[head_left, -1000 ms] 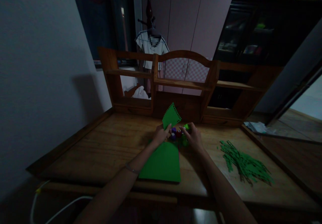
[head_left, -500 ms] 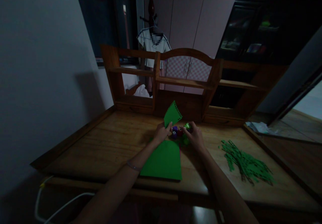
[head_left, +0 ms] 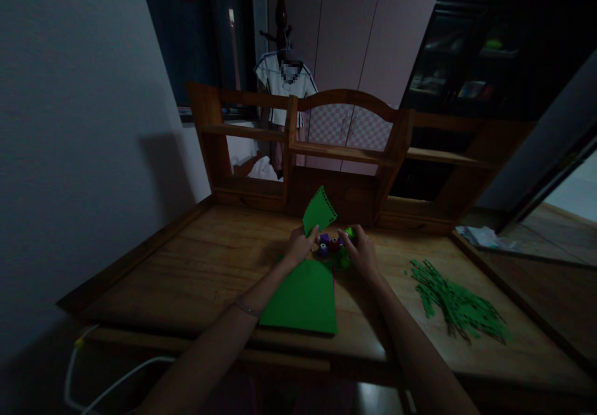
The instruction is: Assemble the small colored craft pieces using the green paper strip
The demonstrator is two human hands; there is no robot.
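My left hand (head_left: 301,245) pinches the lower part of a small green paper sheet (head_left: 319,209), which stands up from the fingers with rows of punched holes along its top and right edges. My right hand (head_left: 361,253) has its thumb and fingers curled around a small bright green object (head_left: 350,233), which looks like a craft punch and is partly hidden. Between the hands, on the table, sit several small purple and red pieces (head_left: 323,250) that look like punches. Below them lies a stack of green paper (head_left: 303,297), partly under my left forearm.
A loose heap of cut green paper strips (head_left: 459,303) lies on the right of the wooden table (head_left: 186,272). A wooden shelf unit (head_left: 345,147) rises along the back edge. A white cable (head_left: 125,377) hangs at the front left.
My right hand's fingers have shifted slightly around the green punch, which now shows at a different angle. The sheet in my left hand has moved slightly left.
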